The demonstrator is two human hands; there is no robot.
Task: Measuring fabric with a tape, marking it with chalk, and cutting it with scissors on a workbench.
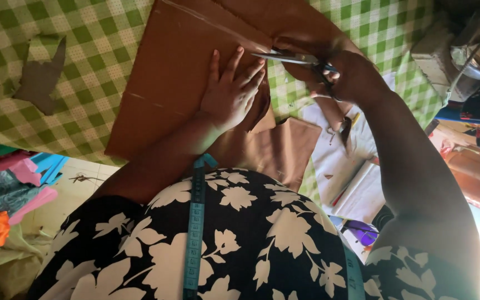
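A large piece of brown fabric [173,66] lies on a table covered in a green and white checked cloth [95,39]. My left hand [231,91] presses flat on the fabric with fingers spread, close to the cut edge. My right hand [348,75] grips a pair of scissors [293,57], whose blades point left into the fabric's edge just above my left fingertips. Part of the brown fabric hangs over the table's near edge, below my left hand.
A dark brown fabric scrap [43,78] lies on the checked cloth at left. A blue measuring tape [195,222] hangs over my flowered top. Coloured fabric pieces [6,194] pile up at lower left. White papers [345,166] sit under my right arm; cluttered objects [462,50] stand at right.
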